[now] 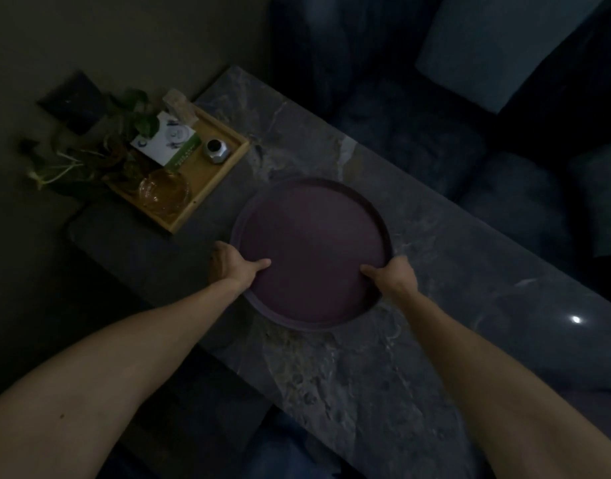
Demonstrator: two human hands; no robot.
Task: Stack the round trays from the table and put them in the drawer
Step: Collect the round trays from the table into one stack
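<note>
Round tray [311, 250], dark purple, sits mid-table on the marble table [383, 375] w/ your left hand [233, 264] and right hand [394, 276] each clamped on its near rim, thumbs inside, fingers under the edge. Tray's left rim is just beside the wooden tray [211, 174] of clutter and reaches the table's left edge. Bare marble lies near you and to the right; can't tell if it's one tray or a stack.

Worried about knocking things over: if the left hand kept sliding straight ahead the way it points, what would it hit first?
Probably the wooden tray holding the glass bowl. The left hand, now gripping the round tray, points up-left toward its near corner. Depth is unclear, so it might pass just beside it.
</note>
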